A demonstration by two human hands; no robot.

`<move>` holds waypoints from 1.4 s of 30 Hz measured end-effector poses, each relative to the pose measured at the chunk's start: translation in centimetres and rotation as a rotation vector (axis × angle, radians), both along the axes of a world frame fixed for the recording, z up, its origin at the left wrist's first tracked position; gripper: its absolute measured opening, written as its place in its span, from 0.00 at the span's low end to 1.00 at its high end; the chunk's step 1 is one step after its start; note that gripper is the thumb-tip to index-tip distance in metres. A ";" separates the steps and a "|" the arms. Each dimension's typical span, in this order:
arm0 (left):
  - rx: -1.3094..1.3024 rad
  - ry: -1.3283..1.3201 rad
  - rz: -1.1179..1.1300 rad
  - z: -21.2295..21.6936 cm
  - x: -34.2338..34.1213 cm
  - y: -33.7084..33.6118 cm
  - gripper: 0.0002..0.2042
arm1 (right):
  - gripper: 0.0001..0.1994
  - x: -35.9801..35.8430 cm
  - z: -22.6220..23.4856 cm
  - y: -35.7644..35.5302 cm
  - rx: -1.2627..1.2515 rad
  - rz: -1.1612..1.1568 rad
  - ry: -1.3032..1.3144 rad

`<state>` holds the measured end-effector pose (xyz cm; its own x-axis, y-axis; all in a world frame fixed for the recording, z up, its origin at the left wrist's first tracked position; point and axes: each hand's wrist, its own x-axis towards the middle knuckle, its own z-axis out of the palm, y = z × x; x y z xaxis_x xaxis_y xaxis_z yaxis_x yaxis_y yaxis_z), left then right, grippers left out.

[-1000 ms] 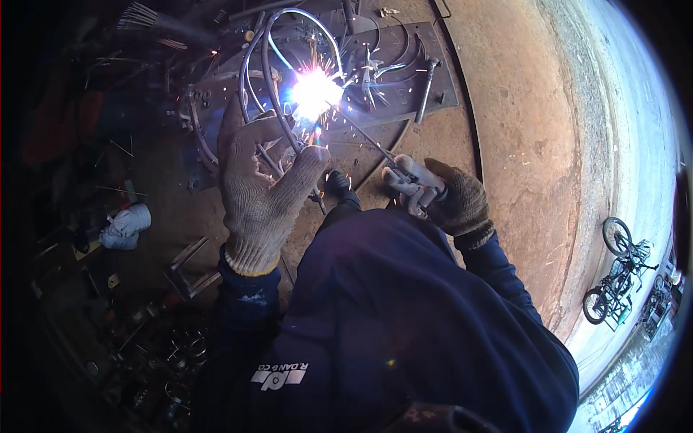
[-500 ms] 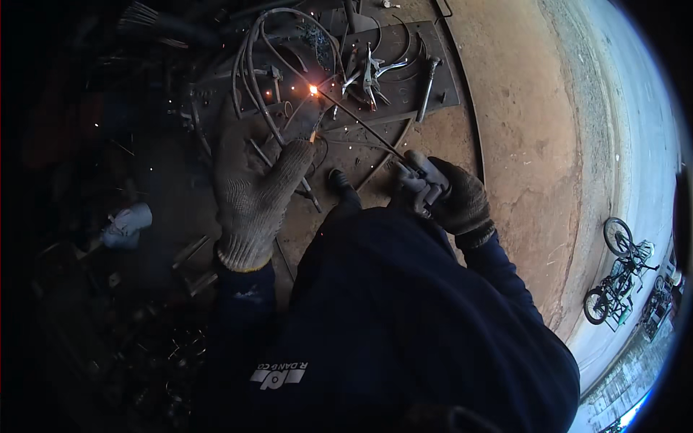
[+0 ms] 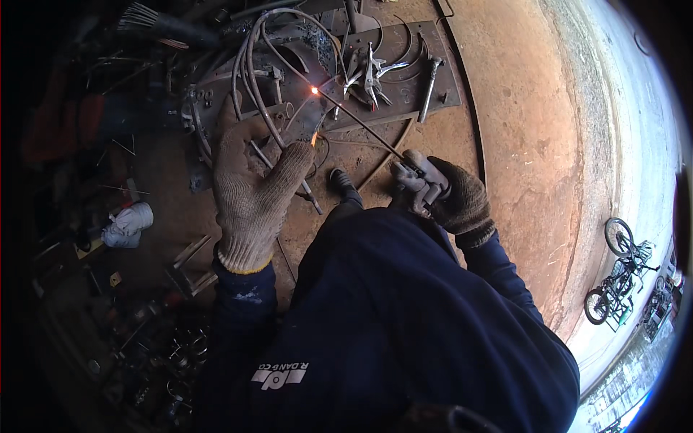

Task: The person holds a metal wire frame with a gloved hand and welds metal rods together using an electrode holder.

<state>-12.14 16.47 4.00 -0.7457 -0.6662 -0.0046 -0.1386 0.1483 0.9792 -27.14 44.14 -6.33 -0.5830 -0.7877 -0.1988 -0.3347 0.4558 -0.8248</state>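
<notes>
The left third of the view is nearly black: a tangle of scrap and rings at the lower left is only half readable, and a pale bundle of cloth (image 3: 127, 224) is the 1 clear shape there. The person's dark blue jacket fills the lower middle and hides whatever lies under it. At the far right the fisheye bends a parked bicycle (image 3: 615, 278) almost onto its side.

The left hand (image 3: 250, 195), in a light knitted glove, is raised flat with fingers together between the camera and the work, so it covers part of the bent rods (image 3: 254, 79) on the steel plate (image 3: 426, 47). It holds nothing; its fingertip ends just beside the small orange glow (image 3: 315, 91).

The right hand (image 3: 451, 198), in a darker glove, has its grip closed round the electrode holder (image 3: 419, 173). From it the thin welding rod (image 3: 364, 128) runs up and left, its tip meeting the glow on the rods. Several pliers (image 3: 370, 72) lie just right of that spot on the plate. A dark boot toe (image 3: 341, 180) shows below.

Against 1 second ago, the blinding white arc has shrunk to a dim orange point, so the plate and tools read far more plainly. The left hand sits in much the same shielding place.
</notes>
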 end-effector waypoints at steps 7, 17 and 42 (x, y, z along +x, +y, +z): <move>-0.158 -0.032 0.006 0.6 -0.4 0.8 0.20 | 0.28 0.0 0.6 -0.4 -0.057 -0.038 -0.077; -0.028 -0.093 0.066 0.3 0.0 0.7 0.26 | 0.24 -0.1 1.9 -2.3 -0.123 0.008 -0.265; -0.312 -0.085 -0.018 0.2 -0.6 0.1 0.20 | 0.32 0.0 -0.1 -0.6 -0.047 -0.229 -0.280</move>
